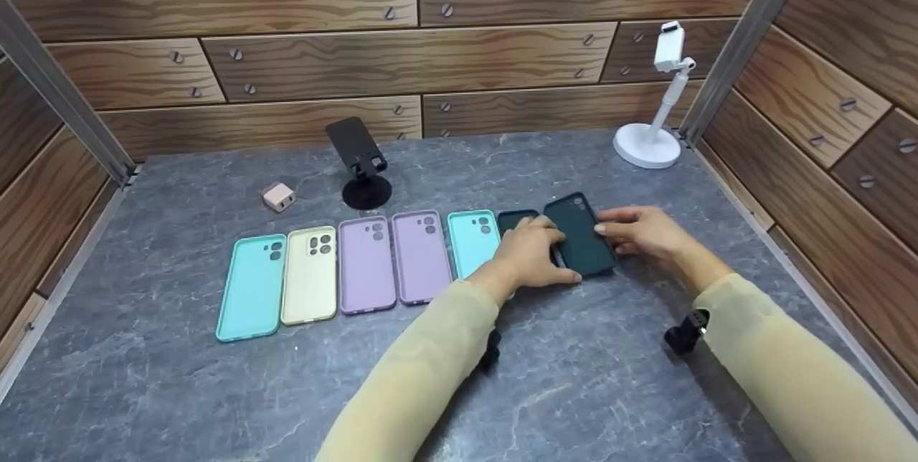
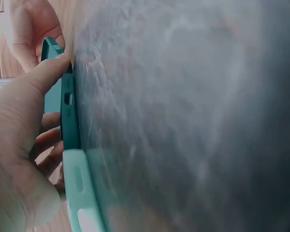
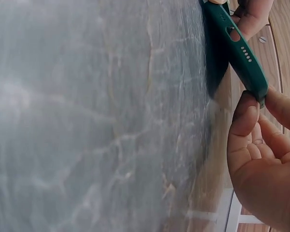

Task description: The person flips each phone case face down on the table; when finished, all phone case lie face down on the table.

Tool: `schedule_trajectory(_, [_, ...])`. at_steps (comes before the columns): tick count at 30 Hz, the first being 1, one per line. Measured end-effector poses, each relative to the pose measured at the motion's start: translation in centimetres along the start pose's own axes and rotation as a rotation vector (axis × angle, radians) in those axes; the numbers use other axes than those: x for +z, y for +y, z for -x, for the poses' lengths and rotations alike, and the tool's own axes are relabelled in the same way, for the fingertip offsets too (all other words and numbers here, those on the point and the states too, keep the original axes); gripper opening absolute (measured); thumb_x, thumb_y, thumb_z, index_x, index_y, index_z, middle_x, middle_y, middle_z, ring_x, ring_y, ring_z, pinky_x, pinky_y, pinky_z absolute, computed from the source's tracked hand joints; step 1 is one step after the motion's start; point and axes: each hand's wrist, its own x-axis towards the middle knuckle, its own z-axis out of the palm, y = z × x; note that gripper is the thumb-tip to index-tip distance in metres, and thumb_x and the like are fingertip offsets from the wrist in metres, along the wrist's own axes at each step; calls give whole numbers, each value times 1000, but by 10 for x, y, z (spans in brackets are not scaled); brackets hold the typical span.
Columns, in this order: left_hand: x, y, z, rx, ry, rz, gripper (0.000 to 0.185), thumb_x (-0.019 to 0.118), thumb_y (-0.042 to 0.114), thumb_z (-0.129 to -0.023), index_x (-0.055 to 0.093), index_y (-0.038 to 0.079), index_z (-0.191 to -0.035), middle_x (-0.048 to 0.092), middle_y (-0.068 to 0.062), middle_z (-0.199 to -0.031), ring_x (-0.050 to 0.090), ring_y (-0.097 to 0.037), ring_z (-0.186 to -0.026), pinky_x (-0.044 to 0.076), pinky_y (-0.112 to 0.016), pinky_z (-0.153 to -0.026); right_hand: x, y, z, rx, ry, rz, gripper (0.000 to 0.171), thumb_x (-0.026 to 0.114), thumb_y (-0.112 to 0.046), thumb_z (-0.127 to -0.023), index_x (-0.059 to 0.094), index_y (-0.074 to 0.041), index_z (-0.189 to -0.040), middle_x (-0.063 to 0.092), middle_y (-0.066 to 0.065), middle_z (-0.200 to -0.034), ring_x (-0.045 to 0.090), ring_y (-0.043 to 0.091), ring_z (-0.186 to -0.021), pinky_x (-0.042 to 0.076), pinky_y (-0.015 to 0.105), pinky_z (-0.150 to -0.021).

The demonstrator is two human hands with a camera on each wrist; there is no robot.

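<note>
A row of phone cases lies on the grey marble table [image 1: 179,390]: teal [image 1: 252,288], yellow [image 1: 310,274], two purple ones [image 1: 366,263], light teal [image 1: 473,241] and a dark green one [image 1: 515,220] half hidden by my left hand. Both hands hold a second dark green case [image 1: 582,236] at the row's right end. My left hand [image 1: 534,250] grips its left edge, with the thumb [image 2: 43,79] against dark green case rims [image 2: 70,113]. My right hand [image 1: 638,232] pinches its right side, thumb [image 3: 244,121] under the corner of the case [image 3: 237,46], which tilts off the table.
A black phone stand [image 1: 362,161] and a small pink charger [image 1: 278,196] sit behind the row. At the back right corner stands a white phone holder [image 1: 656,125]. Wood-pattern walls [image 1: 502,53] close in the table on three sides.
</note>
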Motion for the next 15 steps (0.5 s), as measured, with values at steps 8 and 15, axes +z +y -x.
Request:
schedule_trajectory(8, [-5, 22, 1, -39, 118, 224, 77, 82, 50, -93, 53, 19, -158, 51, -3, -157, 47, -23, -145, 38, -41, -120, -1, 0, 4, -12, 17, -36, 60, 71, -17, -104, 48, 12, -151, 73, -1, -111, 68, 8, -90, 58, 23, -79])
schedule_trajectory(15, [4, 30, 1, -83, 150, 496, 92, 89, 38, -89, 41, 16, -164, 49, -6, -161, 45, -23, -148, 27, -42, -126, 0, -6, 8, 0, 10, -72, 61, 70, -18, -105, 46, 10, -154, 67, 11, -129, 69, 9, -95, 59, 25, -83])
